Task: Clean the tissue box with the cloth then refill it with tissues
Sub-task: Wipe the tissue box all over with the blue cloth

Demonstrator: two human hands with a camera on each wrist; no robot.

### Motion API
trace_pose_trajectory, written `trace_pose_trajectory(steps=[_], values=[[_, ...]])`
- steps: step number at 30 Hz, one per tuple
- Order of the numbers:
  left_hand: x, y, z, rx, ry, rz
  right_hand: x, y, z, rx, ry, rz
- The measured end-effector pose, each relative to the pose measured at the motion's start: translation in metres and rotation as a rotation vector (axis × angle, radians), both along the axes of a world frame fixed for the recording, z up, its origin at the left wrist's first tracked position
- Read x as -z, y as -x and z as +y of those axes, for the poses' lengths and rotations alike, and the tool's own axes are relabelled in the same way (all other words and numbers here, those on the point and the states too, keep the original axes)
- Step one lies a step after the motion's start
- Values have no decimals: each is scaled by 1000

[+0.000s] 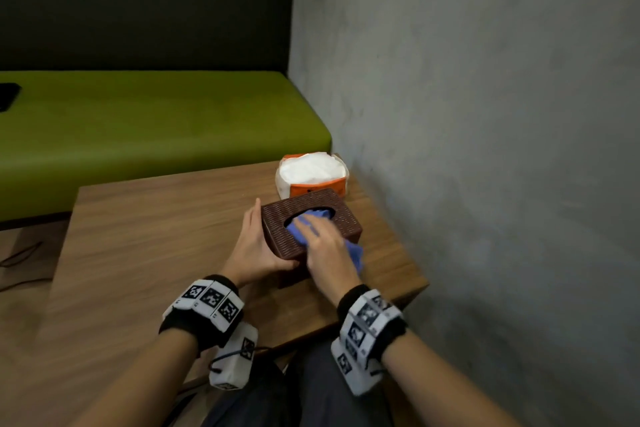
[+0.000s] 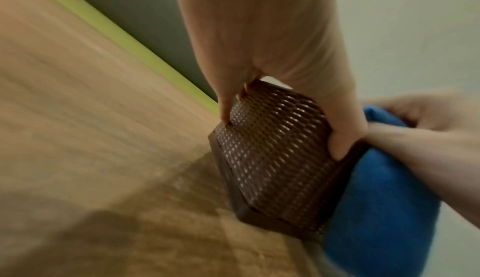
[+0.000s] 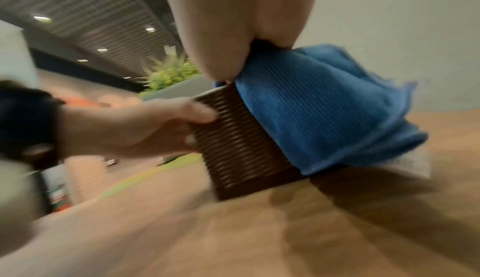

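A brown woven tissue box (image 1: 341, 213) with an oval top opening stands near the right end of the wooden table (image 1: 156, 236). My left hand (image 1: 263, 243) grips its near left corner, thumb on the front face and fingers along the left side; the left wrist view shows the same box (image 2: 272, 158). My right hand (image 1: 318, 239) holds a blue cloth (image 1: 355, 255) against the box top, over the opening, and part of the cloth (image 3: 319, 113) hangs down the right side. Behind the box sits an opened orange-and-white pack of white tissues (image 1: 311, 172).
A grey wall (image 1: 485, 114) runs close along the table's right edge. A green bench (image 1: 156, 121) lies beyond the table, with a dark object (image 1: 7, 95) at its far left. The table's left half is bare wood.
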State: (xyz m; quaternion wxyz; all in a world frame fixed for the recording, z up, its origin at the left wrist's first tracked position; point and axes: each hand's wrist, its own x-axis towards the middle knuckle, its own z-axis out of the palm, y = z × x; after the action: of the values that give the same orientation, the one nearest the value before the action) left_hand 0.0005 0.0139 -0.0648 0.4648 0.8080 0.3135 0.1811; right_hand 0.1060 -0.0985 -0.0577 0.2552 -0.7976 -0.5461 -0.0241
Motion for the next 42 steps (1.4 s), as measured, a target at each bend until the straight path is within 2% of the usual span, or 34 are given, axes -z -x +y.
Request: trace_pose_trajectory(steps=[3, 5, 8, 11, 13, 15, 20, 22, 24, 26, 29, 31, 36, 42], values=[[4, 8, 3, 19, -30, -59, -1, 4, -10, -181, 7, -43], [2, 14, 8, 59, -56, -56, -1, -13, -30, -186, 25, -99], [-3, 18, 12, 124, -91, -34, -3, -40, -44, -22, 43, -51], [-7, 20, 11, 146, -92, -32, -14, -52, -17, 153, 71, 52], [-8, 21, 10, 135, -88, -22, -24, -56, 7, 208, 121, 52], [-7, 20, 10, 124, -87, -13, -30, -47, 29, 160, 176, -2], [-5, 20, 5, 124, -85, -57, -30, 17, 54, -148, 243, -88], [-3, 22, 7, 118, -97, -61, -30, 1, 48, -125, 224, -57], [-4, 22, 6, 121, -103, -48, -28, -29, 42, 9, 234, -36], [-6, 18, 3, 124, -96, -47, -28, -32, 45, 100, 217, -4], [-7, 14, -1, 104, -102, -96, -27, 12, 57, -48, 182, 24], [-5, 16, 1, 79, -105, -94, -28, 15, 56, -106, 165, 44], [-4, 17, -1, 90, -95, -50, -30, -45, 35, 60, 163, 85], [-6, 17, -8, 130, -78, -76, -24, -50, 3, 326, -54, 258]])
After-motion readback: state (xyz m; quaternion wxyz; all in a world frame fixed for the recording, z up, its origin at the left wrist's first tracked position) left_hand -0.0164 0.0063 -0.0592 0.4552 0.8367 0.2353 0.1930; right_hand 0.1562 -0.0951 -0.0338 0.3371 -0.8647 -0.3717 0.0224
